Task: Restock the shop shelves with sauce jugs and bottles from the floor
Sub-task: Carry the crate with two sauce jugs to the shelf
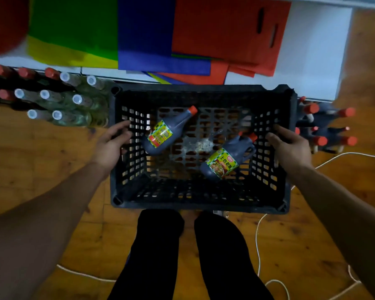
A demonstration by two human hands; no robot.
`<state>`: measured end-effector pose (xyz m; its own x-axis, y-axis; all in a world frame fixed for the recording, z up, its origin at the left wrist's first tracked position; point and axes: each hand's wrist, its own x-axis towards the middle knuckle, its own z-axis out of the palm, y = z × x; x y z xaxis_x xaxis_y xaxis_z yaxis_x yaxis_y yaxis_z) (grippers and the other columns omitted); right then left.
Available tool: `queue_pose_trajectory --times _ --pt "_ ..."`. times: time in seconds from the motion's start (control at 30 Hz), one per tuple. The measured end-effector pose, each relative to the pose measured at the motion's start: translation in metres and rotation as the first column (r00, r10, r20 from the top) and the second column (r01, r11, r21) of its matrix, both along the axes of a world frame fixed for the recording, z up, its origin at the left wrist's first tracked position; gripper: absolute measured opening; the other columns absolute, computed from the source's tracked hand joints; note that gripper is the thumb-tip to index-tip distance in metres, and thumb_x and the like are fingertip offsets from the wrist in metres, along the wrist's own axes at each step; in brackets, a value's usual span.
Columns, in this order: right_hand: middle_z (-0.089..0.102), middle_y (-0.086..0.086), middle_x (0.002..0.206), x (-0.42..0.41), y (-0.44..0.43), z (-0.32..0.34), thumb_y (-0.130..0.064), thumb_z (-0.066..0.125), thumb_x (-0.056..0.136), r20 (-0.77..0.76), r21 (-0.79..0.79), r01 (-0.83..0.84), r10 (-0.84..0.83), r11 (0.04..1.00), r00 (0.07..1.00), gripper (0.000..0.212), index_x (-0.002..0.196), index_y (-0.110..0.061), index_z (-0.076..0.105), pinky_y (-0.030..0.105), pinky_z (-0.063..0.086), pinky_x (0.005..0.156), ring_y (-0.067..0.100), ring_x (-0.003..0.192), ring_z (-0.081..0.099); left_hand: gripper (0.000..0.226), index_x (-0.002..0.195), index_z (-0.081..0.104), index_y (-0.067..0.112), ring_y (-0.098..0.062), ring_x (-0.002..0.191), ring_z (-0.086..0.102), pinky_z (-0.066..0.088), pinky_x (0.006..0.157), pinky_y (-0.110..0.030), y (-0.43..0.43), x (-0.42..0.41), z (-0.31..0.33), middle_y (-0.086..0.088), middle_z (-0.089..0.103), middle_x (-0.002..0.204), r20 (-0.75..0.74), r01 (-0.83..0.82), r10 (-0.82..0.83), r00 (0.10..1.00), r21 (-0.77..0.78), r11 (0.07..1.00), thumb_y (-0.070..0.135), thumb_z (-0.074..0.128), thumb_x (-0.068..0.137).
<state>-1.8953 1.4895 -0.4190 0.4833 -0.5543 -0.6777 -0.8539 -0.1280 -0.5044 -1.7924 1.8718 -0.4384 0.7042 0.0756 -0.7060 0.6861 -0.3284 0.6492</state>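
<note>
The left hand (112, 144) lies against the left wall of a black slatted plastic crate (199, 205), fingers spread and nearly straight, touching but not clasping it. The right hand (290, 146) sits on the opposite rim, thumb inside the wall; whether it has closed on the rim I cannot tell.

In the crate, at the middle of the frame, lie two dark plastic sauce jugs with orange caps and yellow-green labels. Both are on their sides and apart: one (167, 132) left of centre, cap towards the upper right, and the other (227, 158) lower right, its handle up.

The step looks like taking hold of the crate to lift or shift it. Next, both hands need a firm, level grip, since the loose jugs would likely roll.

At upper left stand clear glass bottles with white caps (59, 98); at the right edge, dark bottles with red caps (325, 128), all on the brown wooden floor (52, 169). The white shelf (312, 50) along the top carries flat coloured bags (145, 33).
</note>
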Motion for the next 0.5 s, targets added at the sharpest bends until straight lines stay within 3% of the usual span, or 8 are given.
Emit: queue_pose_trajectory --times 0.1,0.27,0.5 --pt "0.068 -0.004 0.12 0.005 -0.002 -0.021 -0.047 0.067 0.078 0.001 -0.002 0.012 -0.012 1.0 1.0 0.049 0.124 -0.032 0.061 0.039 0.049 0.101 0.014 0.109 0.063 0.031 0.124 0.059 0.026 -0.005 0.083 0.055 0.044 0.073 -0.025 -0.004 0.009 -0.018 0.0 0.059 0.108 0.001 0.012 -0.012 1.0 0.017 1.0 0.016 0.054 0.096" --pt "0.064 0.002 0.125 0.019 -0.003 -0.052 -0.039 0.067 0.085 0.024 0.02 0.058 -0.059 0.998 0.998 0.044 0.128 -0.028 0.06 0.036 0.049 0.101 0.016 0.109 0.062 0.027 0.119 0.061 0.029 -0.01 0.09 0.056 0.045 0.074 -0.026 -0.008 0.026 -0.042 -0.001 0.06 0.112 0.007 0.037 -0.038 0.999 0.027 0.999 0.018 0.055 0.095" --pt "0.062 -0.004 0.121 0.027 -0.001 -0.071 -0.032 0.063 0.091 0.038 0.033 0.109 -0.11 0.994 0.993 0.043 0.132 -0.021 0.057 0.026 0.047 0.097 0.011 0.111 0.058 0.025 0.113 0.06 0.029 -0.005 0.081 0.054 0.042 0.071 -0.023 -0.019 0.047 -0.06 0.01 0.061 0.093 0.047 0.042 -0.044 0.998 0.03 0.999 0.014 0.054 0.094"
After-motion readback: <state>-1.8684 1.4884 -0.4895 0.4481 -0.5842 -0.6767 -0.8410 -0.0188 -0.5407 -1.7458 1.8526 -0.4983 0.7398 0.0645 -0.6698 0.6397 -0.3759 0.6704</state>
